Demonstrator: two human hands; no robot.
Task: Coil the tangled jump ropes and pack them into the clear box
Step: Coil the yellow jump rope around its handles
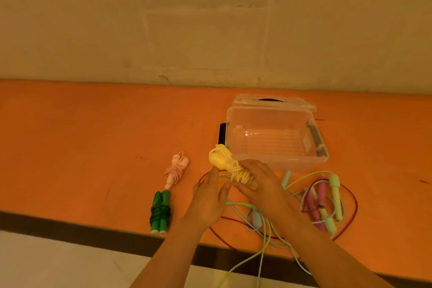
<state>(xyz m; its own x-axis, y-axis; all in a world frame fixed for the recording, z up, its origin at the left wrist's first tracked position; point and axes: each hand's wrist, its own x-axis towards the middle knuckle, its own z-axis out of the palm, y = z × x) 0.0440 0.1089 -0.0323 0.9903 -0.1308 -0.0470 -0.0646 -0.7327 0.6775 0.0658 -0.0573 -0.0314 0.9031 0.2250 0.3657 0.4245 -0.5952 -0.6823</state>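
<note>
A: What's in my hands rn?

B: Right hand [259,184] grips the yellow rope [228,165], cord wound round its handles. Left hand [210,196] is beside it, fingers straight, touching the bundle's near end.

A: Box?

B: Clear box [277,140] sits open just behind, on the orange table [93,138]. Green rope [160,211] and pink rope [176,169] lie coiled to the left; tangled ropes [325,206] to the right.

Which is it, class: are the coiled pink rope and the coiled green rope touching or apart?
Cannot tell. In the head view, the pink rope's lower handle tip ends right beside the green rope's handle tops; no plain gap or contact shows.
</note>
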